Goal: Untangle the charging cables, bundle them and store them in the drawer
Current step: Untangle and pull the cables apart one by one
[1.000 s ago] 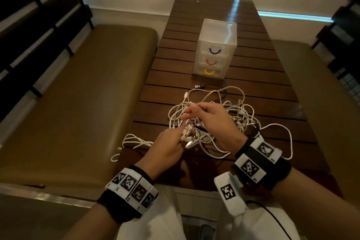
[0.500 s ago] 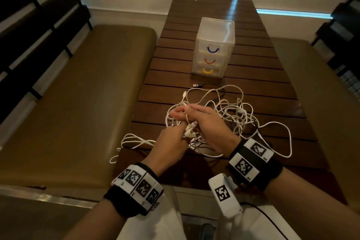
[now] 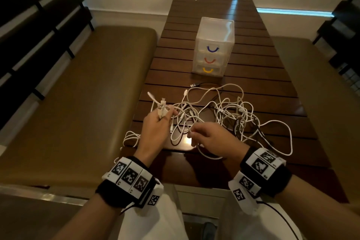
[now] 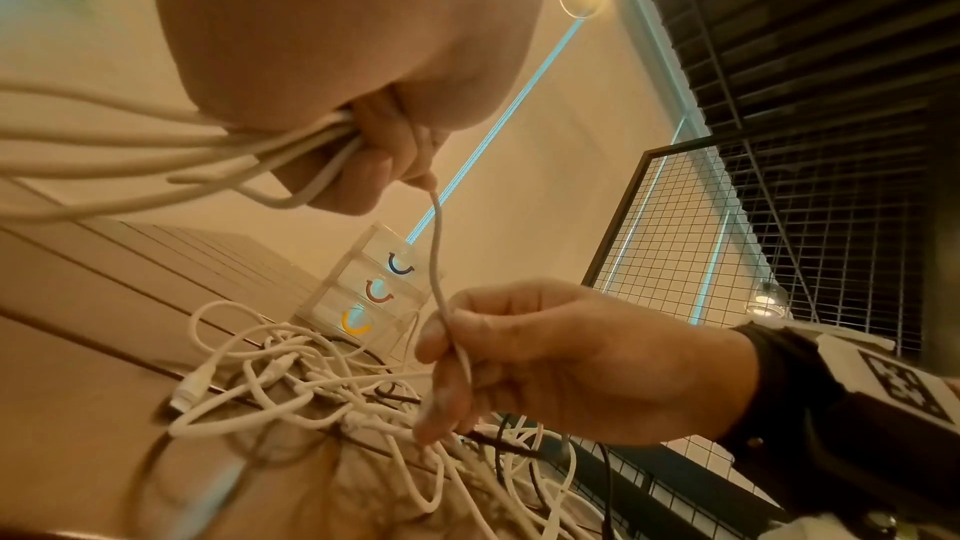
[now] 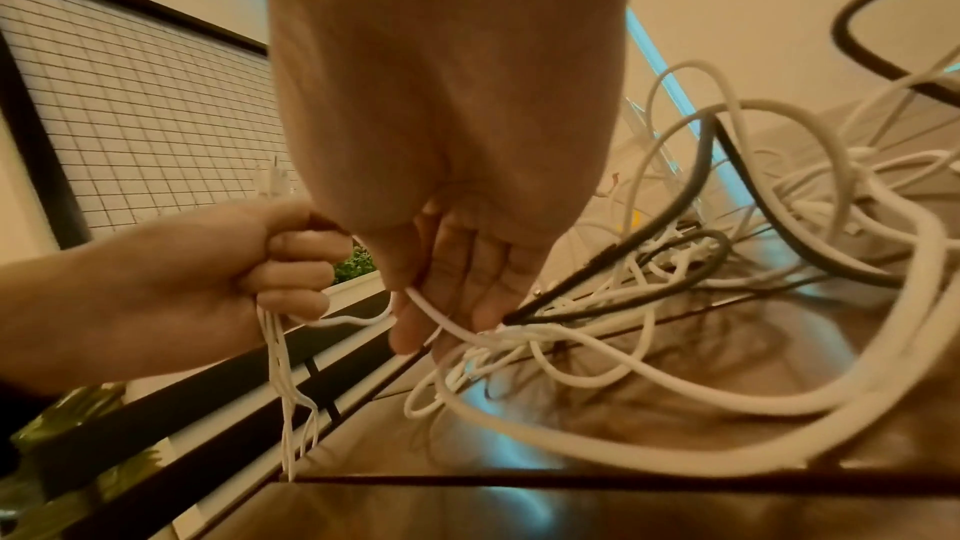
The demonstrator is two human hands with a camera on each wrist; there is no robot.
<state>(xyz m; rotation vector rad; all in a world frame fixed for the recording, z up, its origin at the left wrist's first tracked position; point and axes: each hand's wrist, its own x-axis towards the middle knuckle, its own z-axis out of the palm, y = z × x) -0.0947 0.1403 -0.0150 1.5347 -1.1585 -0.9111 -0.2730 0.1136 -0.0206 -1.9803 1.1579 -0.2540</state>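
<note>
My left hand (image 3: 155, 128) grips several plug ends, my right hand (image 3: 212, 138) pinches one white strand, cables (image 3: 229, 111) mid-table mostly tangled, nothing bundled, drawers (image 3: 213, 48) at far end all closed.

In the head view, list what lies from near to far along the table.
Left hand gripping white connector ends, tangled white charging cables, black USB plug, clear plastic three-drawer unit, bare dark wooden slatted table.
</note>
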